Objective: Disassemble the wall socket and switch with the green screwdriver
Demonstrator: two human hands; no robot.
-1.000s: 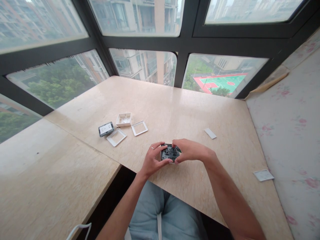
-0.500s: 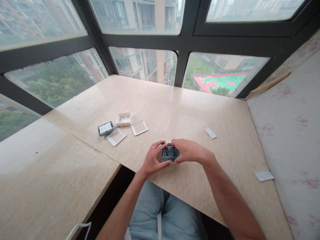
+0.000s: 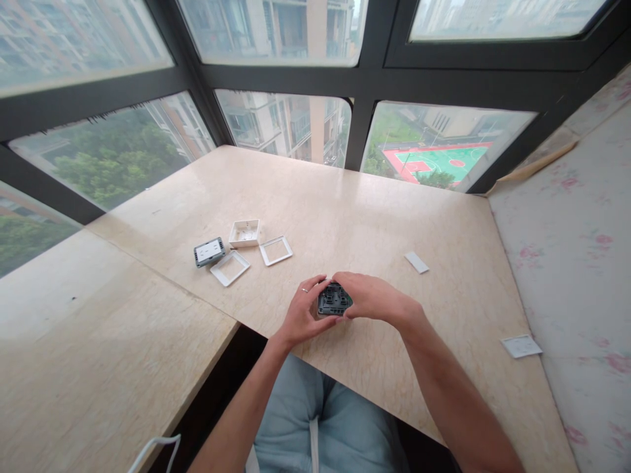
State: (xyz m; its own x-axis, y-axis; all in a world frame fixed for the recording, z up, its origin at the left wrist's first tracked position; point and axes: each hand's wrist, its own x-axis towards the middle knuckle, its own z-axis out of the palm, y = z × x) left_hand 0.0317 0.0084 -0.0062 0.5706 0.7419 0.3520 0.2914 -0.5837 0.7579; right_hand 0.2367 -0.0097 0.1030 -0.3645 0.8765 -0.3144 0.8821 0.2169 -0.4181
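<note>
A dark grey switch module (image 3: 332,302) is held just above the beige stone tabletop (image 3: 345,217), gripped from both sides. My left hand (image 3: 302,314), with a ring on one finger, clasps its left edge with thumb below and fingers on top. My right hand (image 3: 373,297) covers its right edge and top, fingers curled over it. Part of the module is hidden under my right fingers.
To the left lie a grey socket module (image 3: 209,251), a white back box (image 3: 244,233) and two white frames (image 3: 229,268) (image 3: 276,250). A small white plate (image 3: 417,262) lies to the right, another (image 3: 520,345) near the floral cushion (image 3: 576,217). Windows ring the far side.
My right hand's fingers have slid further left over the top of the module, covering more of it. Both hands have stayed in nearly the same place.
</note>
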